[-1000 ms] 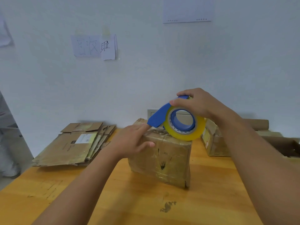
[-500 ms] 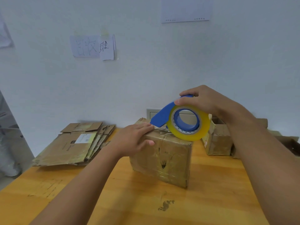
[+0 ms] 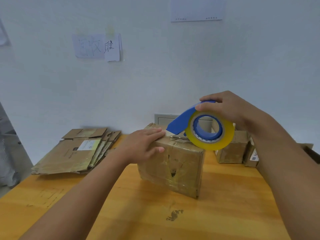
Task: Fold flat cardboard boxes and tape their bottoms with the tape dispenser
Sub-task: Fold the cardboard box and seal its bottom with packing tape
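A folded brown cardboard box [image 3: 174, 165] stands on the wooden table [image 3: 155, 219], its top seam covered with clear tape. My left hand [image 3: 143, 144] lies flat on the box's top left edge, fingers straight, thumb down the front face. My right hand [image 3: 223, 108] grips the blue tape dispenser [image 3: 183, 122] from above. Its yellowish tape roll [image 3: 210, 131] hangs over the box's top right part, and the blue blade end points left toward my left fingertips.
A stack of flat cardboard boxes [image 3: 74, 153] lies at the table's back left. Folded boxes [image 3: 232, 149] stand at the back right, partly behind my right arm. A white wall with paper notes [image 3: 97, 46] rises behind the table.
My right hand has drawn the dispenser rightward along the box top, away from my left hand. My left hand has stayed pressed on the box.
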### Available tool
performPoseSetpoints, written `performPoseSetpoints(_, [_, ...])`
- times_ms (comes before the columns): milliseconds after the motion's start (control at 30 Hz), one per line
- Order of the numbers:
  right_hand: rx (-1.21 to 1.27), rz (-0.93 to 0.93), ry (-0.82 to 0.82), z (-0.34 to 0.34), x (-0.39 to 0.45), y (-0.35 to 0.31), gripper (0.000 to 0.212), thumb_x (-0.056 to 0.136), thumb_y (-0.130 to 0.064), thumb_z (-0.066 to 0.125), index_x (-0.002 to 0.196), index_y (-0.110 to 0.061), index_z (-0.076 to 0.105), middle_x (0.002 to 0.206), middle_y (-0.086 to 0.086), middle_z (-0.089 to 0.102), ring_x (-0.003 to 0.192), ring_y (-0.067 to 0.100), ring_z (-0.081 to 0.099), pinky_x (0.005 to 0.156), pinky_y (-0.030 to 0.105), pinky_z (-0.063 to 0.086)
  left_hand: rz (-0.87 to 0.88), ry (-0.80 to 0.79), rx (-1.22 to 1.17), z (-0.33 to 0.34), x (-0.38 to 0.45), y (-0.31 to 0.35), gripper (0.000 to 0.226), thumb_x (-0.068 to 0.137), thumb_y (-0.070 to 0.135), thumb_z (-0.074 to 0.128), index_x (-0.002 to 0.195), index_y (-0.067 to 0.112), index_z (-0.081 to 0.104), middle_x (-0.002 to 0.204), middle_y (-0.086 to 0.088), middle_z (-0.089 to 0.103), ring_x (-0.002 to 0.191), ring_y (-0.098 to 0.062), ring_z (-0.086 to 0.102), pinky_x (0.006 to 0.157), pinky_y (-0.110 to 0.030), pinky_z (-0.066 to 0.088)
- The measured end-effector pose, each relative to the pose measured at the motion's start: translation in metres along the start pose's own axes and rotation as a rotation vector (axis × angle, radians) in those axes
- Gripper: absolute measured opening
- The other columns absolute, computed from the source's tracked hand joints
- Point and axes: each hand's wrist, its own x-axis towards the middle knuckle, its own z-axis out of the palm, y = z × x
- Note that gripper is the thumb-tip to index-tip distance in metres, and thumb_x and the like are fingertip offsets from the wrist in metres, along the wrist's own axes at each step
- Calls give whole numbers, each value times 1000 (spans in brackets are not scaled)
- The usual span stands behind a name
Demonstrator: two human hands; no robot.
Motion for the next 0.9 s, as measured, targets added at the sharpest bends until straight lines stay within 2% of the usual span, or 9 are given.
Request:
performPoseSetpoints(100, [13, 12, 19, 5, 2, 0, 49, 81, -56, 72, 121, -27, 68, 117, -12, 63, 104, 8, 59, 82, 28, 48, 21, -7, -5, -1, -2, 4, 67, 91, 72, 39, 152, 46, 25, 159, 16, 28, 145, -9, 26, 114, -36, 26])
performPoseSetpoints(167, [4, 21, 26, 7, 4, -2, 52, 80, -58, 72, 123, -27, 68, 118, -12, 62, 101, 7, 58, 78, 25, 46, 31, 3, -2, -1, -1, 7, 66, 91, 72, 41, 150, 46, 30, 157, 13, 32, 143, -11, 29, 114, -36, 26])
performPoseSetpoints(333, [-15, 25, 23, 10, 5, -7, 54, 80, -57, 72, 124, -25, 67, 118, -10, 60, 105, 13, 56, 75, 22, 42, 99, 58, 4, 2, 1, 12, 64, 93, 63, 48, 148, 30, 42, 157, 8, 35, 145, -14, 28, 119, -38, 25])
performPoseSetpoints(400, [-11, 33, 22, 10, 5, -7, 48, 81, -57, 71, 119, -27, 67, 114, -10, 63, 96, 12, 60, 72, 22, 47, 85, 36, -3, 3, 2, 16, 73, 89, 73, 42, 149, 30, 38, 153, 10, 40, 138, -12, 38, 111, -35, 35])
performPoseSetpoints(500, [2, 44, 8, 12, 4, -8, 45, 82, -57, 70, 117, -29, 66, 108, -11, 65, 77, 15, 66, 55, 21, 51, 73, 42, 16, 3, 4, 21, 86, 82, 85, 32, 150, 33, 33, 149, 13, 46, 131, -10, 47, 98, -30, 43])
performPoseSetpoints(633, [-12, 11, 18, 13, 6, -7, 39, 80, -58, 72, 108, -31, 68, 105, -16, 64, 92, 6, 59, 69, 21, 46, 92, 69, 99, 9, 5, 23, 84, 86, 82, 31, 149, 26, 38, 156, 9, 37, 143, -12, 33, 109, -34, 36])
performPoseSetpoints(767, [6, 4, 19, 13, 6, -6, 39, 78, -59, 74, 106, -32, 69, 102, -23, 61, 94, 3, 58, 72, 20, 45, 93, 70, 54, 12, 8, 28, 86, 82, 86, 30, 145, 28, 37, 136, 9, 56, 116, -12, 56, 82, -25, 47])
performPoseSetpoints(800, [7, -1, 18, 12, 6, -5, 38, 78, -59, 74, 105, -32, 69, 101, -24, 61, 93, 2, 58, 71, 20, 44, 97, 73, 59, 11, 9, 29, 84, 83, 85, 28, 144, 28, 37, 136, 10, 56, 115, -13, 57, 79, -24, 46])
performPoseSetpoints(900, [42, 4, 11, 8, 5, -3, 24, 78, -57, 74, 91, -37, 69, 95, -25, 64, 91, 3, 61, 70, 20, 46, 80, 58, 85, 9, 12, 28, 86, 83, 85, 25, 147, 29, 37, 147, 11, 47, 123, -14, 53, 85, -30, 50])
